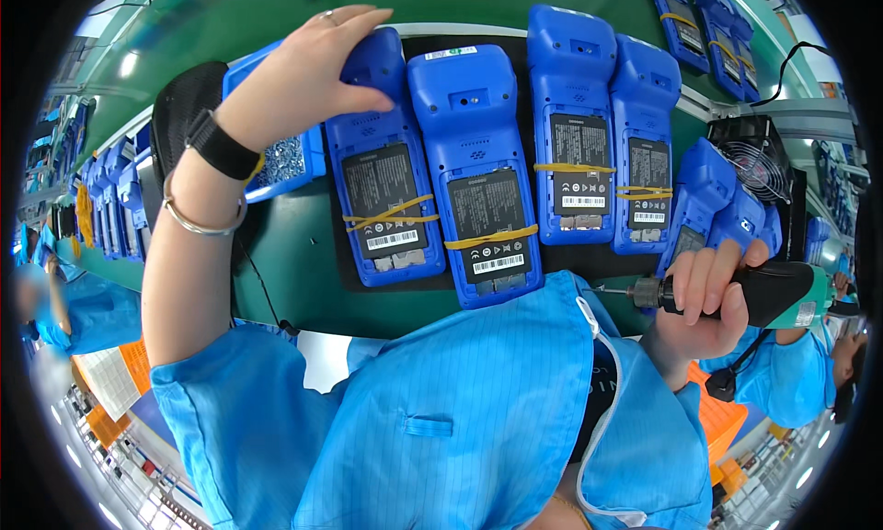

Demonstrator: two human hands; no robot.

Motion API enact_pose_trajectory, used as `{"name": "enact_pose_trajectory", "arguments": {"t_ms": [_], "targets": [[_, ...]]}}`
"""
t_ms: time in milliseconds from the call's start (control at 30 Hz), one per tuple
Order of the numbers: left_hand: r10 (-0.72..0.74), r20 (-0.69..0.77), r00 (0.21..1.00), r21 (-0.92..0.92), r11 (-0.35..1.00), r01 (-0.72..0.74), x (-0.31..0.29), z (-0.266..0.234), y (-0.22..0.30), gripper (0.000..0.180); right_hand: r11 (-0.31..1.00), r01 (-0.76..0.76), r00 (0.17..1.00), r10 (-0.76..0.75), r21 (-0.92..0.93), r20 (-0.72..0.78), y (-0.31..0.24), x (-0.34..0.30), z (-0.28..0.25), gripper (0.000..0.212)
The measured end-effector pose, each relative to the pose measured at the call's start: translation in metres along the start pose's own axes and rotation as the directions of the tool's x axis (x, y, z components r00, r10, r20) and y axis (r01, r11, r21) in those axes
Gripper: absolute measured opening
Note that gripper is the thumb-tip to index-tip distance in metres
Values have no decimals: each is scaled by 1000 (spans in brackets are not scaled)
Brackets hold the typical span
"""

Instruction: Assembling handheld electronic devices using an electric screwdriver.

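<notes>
My left hand (308, 66) reaches over the top of the leftmost blue handheld terminal (377, 144), thumb and fingers spread apart around its upper end. Whether the fingertips press on it I cannot tell. Beside it lies another blue terminal (464, 79), its black battery (487, 208) crossed by a yellow rubber band (492, 237). My right hand (708, 296) is closed around a black and green electric screwdriver (782, 291), whose thin bit (607, 291) points left. Two more banded terminals, one of them the taller blue terminal (572, 52), lie face down to the right.
A blue bin (315, 153) of small screws sits under my left wrist. At the right, further terminals (708, 176) lean near a small fan (756, 167). Others lie on the far green surface (515, 6). A co-worker's blue sleeve (791, 378) shows at the right.
</notes>
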State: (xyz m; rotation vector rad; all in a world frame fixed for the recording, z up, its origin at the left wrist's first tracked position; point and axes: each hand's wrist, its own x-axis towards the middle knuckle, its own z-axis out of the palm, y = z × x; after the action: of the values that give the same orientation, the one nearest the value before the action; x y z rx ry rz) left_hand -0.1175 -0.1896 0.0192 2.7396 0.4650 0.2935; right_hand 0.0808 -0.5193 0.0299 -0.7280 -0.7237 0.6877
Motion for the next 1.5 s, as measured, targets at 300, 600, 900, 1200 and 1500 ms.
{"name": "enact_pose_trajectory", "arguments": {"t_ms": [300, 600, 900, 1200, 1500], "targets": [[245, -57, 968, -132, 959, -250, 108, 49, 99, 76, 1000, -27, 984, 27, 2, -178, -1, -3, 2, 31], [161, 461, 873, -48, 987, -156, 182, 58, 102, 89, 988, 8, 978, 24, 153, -205, -12, 0, -9, 30], [177, 367, 913, -36, 984, -176, 255, -2, 43, 87, 946, -19, 961, 107, 324, -256, -10, 1, -26, 32], [-62, 189, 980, 126, 991, 38, 323, 24, -65, 84, 937, -70, 947, 170, 341, -273, -6, 2, -34, 30], [460, 253, 851, -391, 853, -345, 205, 81, 125, 91, 941, -63, 947, 162, 333, -278, -3, 3, -35, 29]]}}
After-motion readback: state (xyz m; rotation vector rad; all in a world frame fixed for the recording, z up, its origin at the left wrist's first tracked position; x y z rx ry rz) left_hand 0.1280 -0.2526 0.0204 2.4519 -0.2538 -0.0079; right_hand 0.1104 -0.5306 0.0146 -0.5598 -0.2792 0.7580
